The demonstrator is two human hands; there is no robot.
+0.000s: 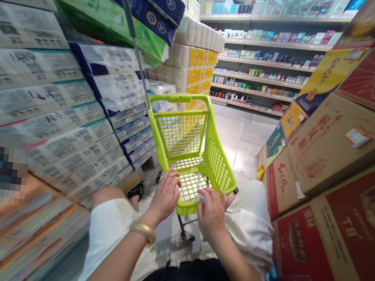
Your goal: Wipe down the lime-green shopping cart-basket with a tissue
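A small lime-green plastic shopping cart point(216, 142) stands between my knees, its handle on the far side. Its mesh basket holds nothing that I can see. My left hand point(166, 196) is at the left of the basket's near edge, fingers loosely bent and apart. Above the right part of the same rim is my right hand point(212, 209), its fingers spread and pointing toward the basket. Whether either hand touches the rim cannot be told. A thin metal pole point(141, 64) with a grey sleeve rises from the cart's handle corner.
Stacked packs point(57, 111) wall the left side, with toilet-paper packs point(202, 65) farther on. Cardboard cartons point(324, 143) are piled close on the right. A tiled aisle point(239, 135) leads to shelves point(261, 63) of small boxes and bottles.
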